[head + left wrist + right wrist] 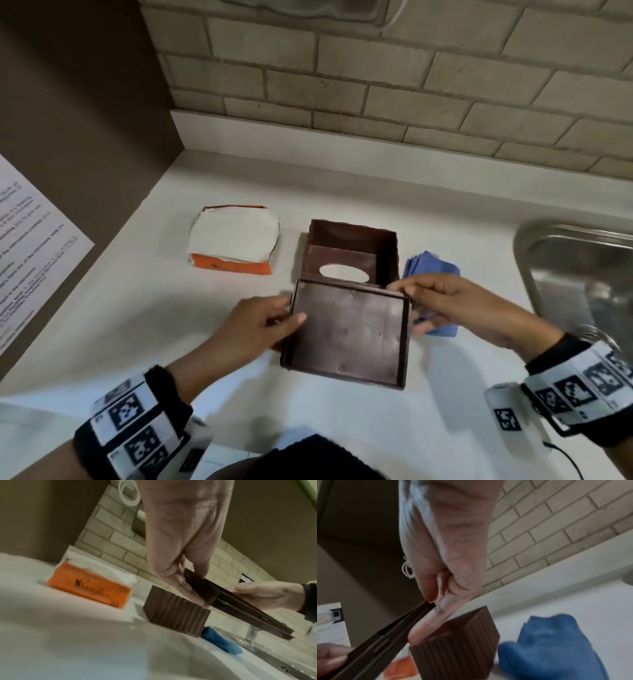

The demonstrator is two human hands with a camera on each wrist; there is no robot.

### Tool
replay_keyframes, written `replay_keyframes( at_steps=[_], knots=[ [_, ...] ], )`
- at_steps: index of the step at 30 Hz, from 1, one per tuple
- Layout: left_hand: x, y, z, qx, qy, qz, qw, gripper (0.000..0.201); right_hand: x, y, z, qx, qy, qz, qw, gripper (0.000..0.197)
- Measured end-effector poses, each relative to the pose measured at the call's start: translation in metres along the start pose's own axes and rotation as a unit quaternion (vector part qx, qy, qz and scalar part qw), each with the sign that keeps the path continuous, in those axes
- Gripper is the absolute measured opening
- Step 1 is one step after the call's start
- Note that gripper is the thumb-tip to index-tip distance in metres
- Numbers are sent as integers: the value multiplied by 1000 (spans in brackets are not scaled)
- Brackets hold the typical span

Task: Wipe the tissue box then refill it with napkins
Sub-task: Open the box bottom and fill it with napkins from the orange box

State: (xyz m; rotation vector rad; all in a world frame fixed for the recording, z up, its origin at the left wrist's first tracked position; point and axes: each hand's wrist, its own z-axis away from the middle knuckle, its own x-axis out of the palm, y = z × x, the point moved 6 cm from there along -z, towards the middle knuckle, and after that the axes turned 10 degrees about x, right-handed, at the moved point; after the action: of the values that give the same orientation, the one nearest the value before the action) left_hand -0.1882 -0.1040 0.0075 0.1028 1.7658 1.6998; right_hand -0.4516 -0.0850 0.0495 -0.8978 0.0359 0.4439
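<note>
The brown ribbed tissue box (387, 246) (175, 611) (462, 649) stands open-side up on the white counter, its oval slot facing down. Its flat brown lid (349, 335) (240, 609) (388, 635) is held tilted just in front of and above the box. My left hand (274, 318) (180, 547) grips the lid's left edge, thumb on top. My right hand (421, 294) (450, 561) pinches its far right corner. An orange pack of white napkins (233, 236) (89, 586) lies left of the box. A blue cloth (431, 267) (221, 642) (556, 642) lies right of it.
A steel sink (582, 274) is set into the counter at the right. A brick-tiled wall (376, 85) runs along the back. A dark side panel with a printed sheet (30, 260) closes off the left.
</note>
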Motion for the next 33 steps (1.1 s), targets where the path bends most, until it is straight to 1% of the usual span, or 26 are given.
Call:
replay_keyframes(
  at_steps=[2,4,5,8,10,12,15,17,19,20,21,22,24,25,26,28,29,31,32,33],
  knots=[
    [11,-17,8,-33,-13,-4,999,16,10,19,-7,5,5,22,1000,28],
    [23,-31,11,-52,-33,-33,998,20,18,36,-14,7,21,66,998,26],
    [28,-37,10,-54,-40,-48,997,24,22,43,-18,5,36,91,995,25],
    [40,-47,8,-49,-48,-91,993,35,29,60,-28,6,87,150,985,41],
    [49,-46,7,-50,-59,-101,992,40,28,70,-31,11,118,180,976,40],
    [46,-43,9,-56,-45,-92,993,39,29,71,-37,10,140,223,965,36],
    [35,-42,11,-62,-8,-81,995,39,29,66,-45,-1,184,311,932,38],
    [24,-44,11,-69,4,-73,995,41,29,62,-43,3,226,355,907,31],
    [10,-46,11,-78,20,-81,993,41,29,60,-41,-3,265,404,875,19],
    [1,-47,11,-84,33,-85,992,39,31,55,-38,-18,280,431,858,14],
    [-11,-49,10,-92,51,-80,991,34,33,44,-33,-34,288,452,844,14],
    [-23,-49,10,-101,73,-65,990,28,39,29,-26,-52,288,462,837,16],
    [-53,-48,10,-112,123,-46,985,20,56,-13,-12,-79,254,460,847,16],
    [-69,-48,9,-108,154,-47,981,20,65,-34,-9,-89,227,447,861,17],
    [-85,-46,6,-96,190,-53,976,21,72,-55,-8,-113,210,427,872,20],
    [-113,-39,-1,-58,250,-79,963,21,86,-96,-14,-173,200,376,888,23],
    [-124,-34,-8,-37,262,-103,959,22,93,-113,-23,-199,196,365,888,24],
    [-139,-29,-24,-9,256,-149,955,26,105,-138,-55,-241,194,382,871,28],
    [-142,-30,-34,-2,244,-164,956,27,110,-145,-76,-249,199,399,859,33],
    [-144,-34,-43,-1,226,-178,958,29,114,-150,-98,-240,204,418,852,38]
  ],
)
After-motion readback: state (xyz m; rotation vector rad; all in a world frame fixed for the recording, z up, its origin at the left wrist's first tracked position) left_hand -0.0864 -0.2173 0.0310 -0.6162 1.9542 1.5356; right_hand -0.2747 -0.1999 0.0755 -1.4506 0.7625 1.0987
